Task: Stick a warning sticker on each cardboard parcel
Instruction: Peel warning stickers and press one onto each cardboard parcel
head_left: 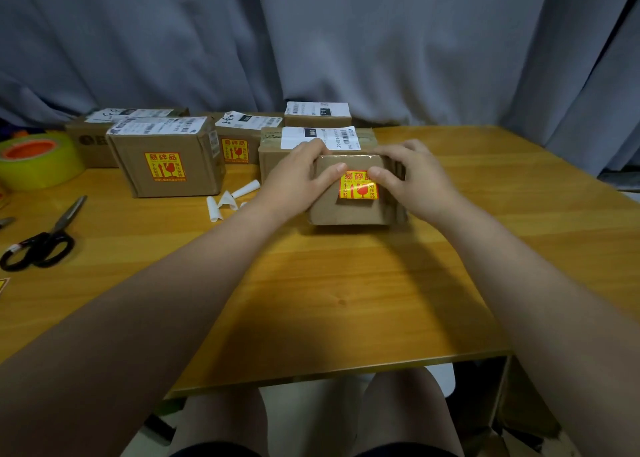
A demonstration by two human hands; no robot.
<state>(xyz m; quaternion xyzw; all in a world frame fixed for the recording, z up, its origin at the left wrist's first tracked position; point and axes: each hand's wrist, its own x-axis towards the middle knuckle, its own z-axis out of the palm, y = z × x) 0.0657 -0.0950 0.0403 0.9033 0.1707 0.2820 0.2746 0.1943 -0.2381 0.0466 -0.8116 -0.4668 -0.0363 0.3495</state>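
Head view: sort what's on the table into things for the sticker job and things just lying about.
Job: front parcel; warning sticker on it; stickered parcel at left; parcel right behind the front one.
Lying about: tape roll; scissors; curled white paper strips.

Table [346, 283], wood, light grain. Tape roll [38, 160], yellow-green with orange core, lying flat at the far left edge. Scissors [59, 228], black handles, at the left edge nearer the front, blades pointing away. Paper curls [230, 200], white, several, loose left of the table's middle. Curtain [311, 41], grey, folded, hanging behind the far edge.
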